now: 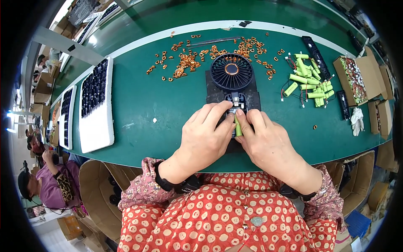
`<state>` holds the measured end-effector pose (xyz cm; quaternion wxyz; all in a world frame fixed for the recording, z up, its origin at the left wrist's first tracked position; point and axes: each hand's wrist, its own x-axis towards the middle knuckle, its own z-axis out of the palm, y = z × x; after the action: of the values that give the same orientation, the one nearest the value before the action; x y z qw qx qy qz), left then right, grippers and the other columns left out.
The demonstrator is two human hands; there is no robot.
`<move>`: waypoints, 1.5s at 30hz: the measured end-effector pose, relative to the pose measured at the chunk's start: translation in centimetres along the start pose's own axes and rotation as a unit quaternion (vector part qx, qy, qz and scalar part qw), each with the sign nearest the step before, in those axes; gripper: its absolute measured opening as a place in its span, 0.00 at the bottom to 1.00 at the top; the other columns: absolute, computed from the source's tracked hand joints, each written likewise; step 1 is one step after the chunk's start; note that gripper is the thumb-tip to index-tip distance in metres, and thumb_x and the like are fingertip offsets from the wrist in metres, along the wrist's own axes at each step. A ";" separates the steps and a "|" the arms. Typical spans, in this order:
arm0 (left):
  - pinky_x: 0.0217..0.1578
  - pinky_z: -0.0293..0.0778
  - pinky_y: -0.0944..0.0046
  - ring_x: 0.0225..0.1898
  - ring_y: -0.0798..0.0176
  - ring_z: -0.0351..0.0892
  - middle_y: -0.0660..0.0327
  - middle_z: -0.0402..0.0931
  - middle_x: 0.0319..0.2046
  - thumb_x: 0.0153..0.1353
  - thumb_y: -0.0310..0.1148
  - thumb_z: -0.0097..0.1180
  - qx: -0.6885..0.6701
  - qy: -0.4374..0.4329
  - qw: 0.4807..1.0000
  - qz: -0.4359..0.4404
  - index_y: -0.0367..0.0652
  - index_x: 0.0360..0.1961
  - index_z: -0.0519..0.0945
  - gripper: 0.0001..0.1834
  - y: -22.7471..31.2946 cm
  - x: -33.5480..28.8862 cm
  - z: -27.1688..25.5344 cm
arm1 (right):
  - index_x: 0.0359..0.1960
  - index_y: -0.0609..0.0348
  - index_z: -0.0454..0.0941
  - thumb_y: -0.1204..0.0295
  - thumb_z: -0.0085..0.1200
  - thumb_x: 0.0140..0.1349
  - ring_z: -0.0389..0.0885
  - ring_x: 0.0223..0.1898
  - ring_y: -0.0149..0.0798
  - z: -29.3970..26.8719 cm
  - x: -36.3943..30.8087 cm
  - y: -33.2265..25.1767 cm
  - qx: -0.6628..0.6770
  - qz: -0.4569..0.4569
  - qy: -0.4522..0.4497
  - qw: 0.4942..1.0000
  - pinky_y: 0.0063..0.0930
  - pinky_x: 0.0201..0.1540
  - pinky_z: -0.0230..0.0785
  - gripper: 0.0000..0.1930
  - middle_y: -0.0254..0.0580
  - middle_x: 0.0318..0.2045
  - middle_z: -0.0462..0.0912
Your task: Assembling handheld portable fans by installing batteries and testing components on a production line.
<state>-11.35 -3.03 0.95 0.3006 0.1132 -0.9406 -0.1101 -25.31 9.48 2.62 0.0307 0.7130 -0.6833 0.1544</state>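
A small black handheld fan (231,72) lies on a dark pad (252,95), its round grille pointing away from me and its handle toward me. Both my hands work over the opened handle, where a small circuit part (238,101) shows. A green battery cell (238,127) sits along the handle between my hands. My left hand (206,133) is closed, its fingertips pressed on the handle's left side. My right hand (268,136) has its thumb and fingers closed on the battery. The lower handle is partly hidden by my hands.
Copper-coloured rings (187,63) lie scattered beyond the fan. To the right are loose green batteries (308,80) with wires, black strips (315,56), a white glove (357,121) and a cardboard box (370,77) of small parts. White foam trays (97,132) stand left; a person (54,180) sits beyond.
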 end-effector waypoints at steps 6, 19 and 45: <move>0.42 0.77 0.57 0.44 0.49 0.79 0.51 0.76 0.47 0.47 0.22 0.61 -0.070 0.002 0.998 -0.006 0.35 0.41 0.81 0.17 0.0 -0.4 -0.5 | 0.48 0.79 0.75 0.70 0.58 0.55 0.76 0.38 0.37 -0.5 0.7 -0.4 -0.040 -0.041 -0.018 0.998 0.23 0.31 0.75 0.23 0.45 0.39 0.71; 0.40 0.76 0.57 0.40 0.51 0.80 0.57 0.79 0.37 0.59 0.27 0.58 -0.003 0.077 0.986 -0.149 0.42 0.38 0.81 0.06 -8.5 1.1 -0.8 | 0.54 0.68 0.72 0.66 0.57 0.63 0.79 0.39 0.47 -0.8 -0.5 0.9 0.127 0.061 -0.015 0.990 0.39 0.36 0.75 0.22 0.47 0.40 0.72; 0.31 0.73 0.63 0.26 0.62 0.77 0.61 0.75 0.27 0.54 0.29 0.64 -0.013 -0.068 0.954 -0.291 0.40 0.29 0.79 0.05 -11.9 2.5 -1.6 | 0.32 0.55 0.80 0.71 0.57 0.59 0.79 0.41 0.47 1.9 4.7 13.5 0.011 0.155 0.052 0.986 0.43 0.42 0.72 0.03 0.41 0.32 0.76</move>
<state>-10.65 -15.25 0.32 0.1919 0.3705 -0.8836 -0.2125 -38.18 3.63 -0.25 0.0342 0.5898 -0.7812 0.2018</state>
